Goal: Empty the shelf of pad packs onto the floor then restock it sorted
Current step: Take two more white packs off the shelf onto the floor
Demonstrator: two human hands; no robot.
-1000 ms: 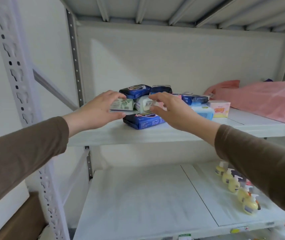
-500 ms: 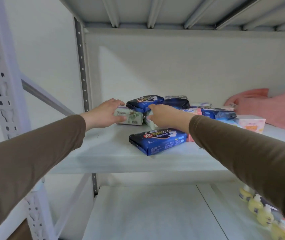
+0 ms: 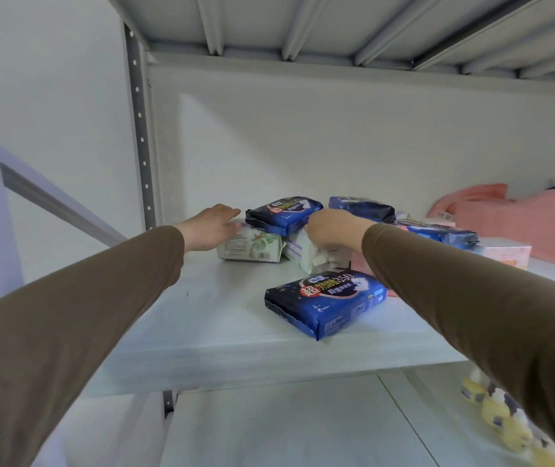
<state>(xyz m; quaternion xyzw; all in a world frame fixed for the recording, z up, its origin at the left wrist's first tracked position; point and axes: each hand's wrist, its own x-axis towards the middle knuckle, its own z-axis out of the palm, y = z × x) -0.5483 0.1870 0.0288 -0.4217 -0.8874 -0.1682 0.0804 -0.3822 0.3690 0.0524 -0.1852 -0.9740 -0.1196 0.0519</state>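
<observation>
A pale grey metal shelf [image 3: 222,335] runs across the view under a ribbed deck, with a perforated upright at the back left. Nearest on it lies a dark blue pack [image 3: 326,303], glossy and pillow-shaped, flat and apart from both hands. The right sleeve [image 3: 471,308] cuts off the packs behind it, so only slivers of a pink pack and a box show. Behind the blue pack, the right hand [image 3: 333,230] curls its fingers on a crumpled white pack [image 3: 303,252] (fingertips hidden). The left hand [image 3: 210,230] lies flat, fingers straight, against the side of a white-green pack [image 3: 252,247]. A second blue pack [image 3: 284,214] rests on top of these two. Farther right, soft pink cloth [image 3: 539,224] is heaped. Below, blurred yellow bottles [image 3: 501,416] stand on the lower shelf.
</observation>
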